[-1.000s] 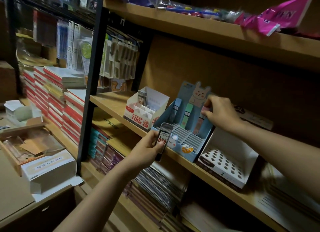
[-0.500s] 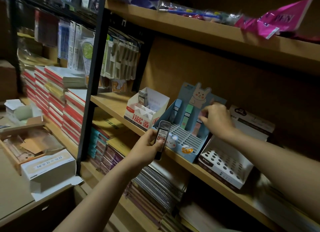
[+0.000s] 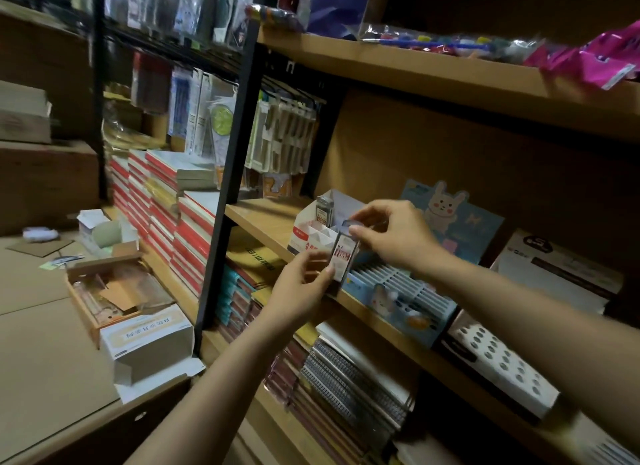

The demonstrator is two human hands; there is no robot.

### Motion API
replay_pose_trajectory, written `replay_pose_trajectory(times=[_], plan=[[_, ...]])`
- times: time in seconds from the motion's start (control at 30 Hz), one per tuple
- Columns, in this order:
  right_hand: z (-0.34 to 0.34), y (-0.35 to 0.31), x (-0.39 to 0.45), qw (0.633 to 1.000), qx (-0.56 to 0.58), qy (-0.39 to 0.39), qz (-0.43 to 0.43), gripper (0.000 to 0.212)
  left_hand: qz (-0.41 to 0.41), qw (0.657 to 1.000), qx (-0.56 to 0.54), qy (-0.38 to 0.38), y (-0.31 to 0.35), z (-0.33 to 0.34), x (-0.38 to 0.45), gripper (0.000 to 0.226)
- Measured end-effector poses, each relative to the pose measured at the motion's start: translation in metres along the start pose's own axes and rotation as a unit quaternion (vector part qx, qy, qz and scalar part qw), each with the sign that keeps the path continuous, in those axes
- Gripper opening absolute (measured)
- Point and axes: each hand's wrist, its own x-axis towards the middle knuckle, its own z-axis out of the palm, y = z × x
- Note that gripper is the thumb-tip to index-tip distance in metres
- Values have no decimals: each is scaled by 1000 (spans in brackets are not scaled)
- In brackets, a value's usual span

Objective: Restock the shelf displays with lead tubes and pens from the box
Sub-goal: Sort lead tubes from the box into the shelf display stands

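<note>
the left hand [image 3: 301, 284] pinches the lower part of a small lead tube [image 3: 343, 256], thumb on its front face, while the right hand [image 3: 391, 236] pinches the cap end from above with fingertips [image 3: 356, 229], so both hands are clasped on the same tube, which is upright and tilted a little, just in front of the shelf edge between the two displays; to do this step well, i'd judge the right hand should take the tube fully by its top, the left let go only once that hold is firm, and the tube then go straight down into a free slot rather than at a slant, since the dividers look thin and easy to bend; the white display [image 3: 313, 230] with red print has cardboard cells and holds one dark lead tube [image 3: 325, 211] standing at its back left, the other cells looking unfilled; the blue rabbit display [image 3: 446, 301] beside it has rows of narrow slots that look mostly bare, though the hands hide its back rows; farther right a white holed tray [image 3: 502, 360] shows no pens; the supply box [image 3: 104, 291] sits open, low on the left, well apart from the hands
</note>
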Motion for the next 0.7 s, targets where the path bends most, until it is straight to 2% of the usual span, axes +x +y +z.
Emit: replay_pose_trajectory(times=[0.1,0.23,0.37,0.5,0.7], plan=[[-9,-7,37,996,33,77,-12,15,47,987,144,61,6,-23,13,41],[-6,-11,77,984,-29,166,-59,11,105,959,260,32,4,-47,31,50],[9,1,99,986,-48,153,-43,10,119,927,353,-36,-7,-47,45,57],[17,15,108,985,-55,159,-33,8,110,893,433,-43,-21,-39,61,60],[31,25,116,985,-81,149,-28,8,118,900,419,-41,-30,-40,69,56]])
